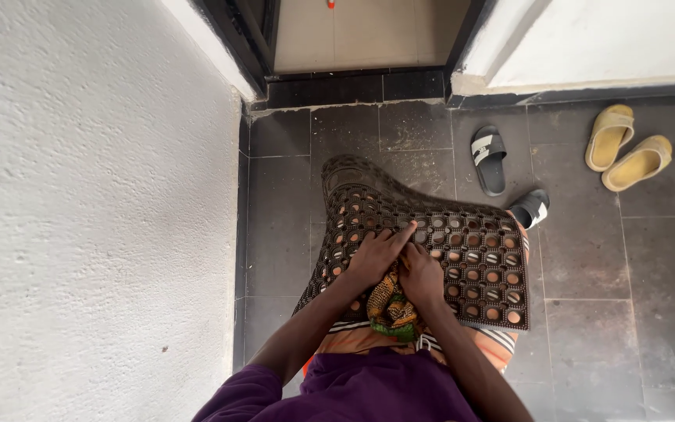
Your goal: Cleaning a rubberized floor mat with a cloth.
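At frame centre, left hand (376, 254) flat on rubber mat (462, 258), fingers spread; right hand (422, 275) closed on patterned cloth (391, 301). 2 slipper pairs upper right.

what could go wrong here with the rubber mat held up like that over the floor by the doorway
The mat is draped over the lap, its far end drooping toward the tiles; it might slide off. Both hands, left hand and right hand, also press a patterned cloth against it, so the grip may be weak. If it drops, it could land on the black slippers close by.
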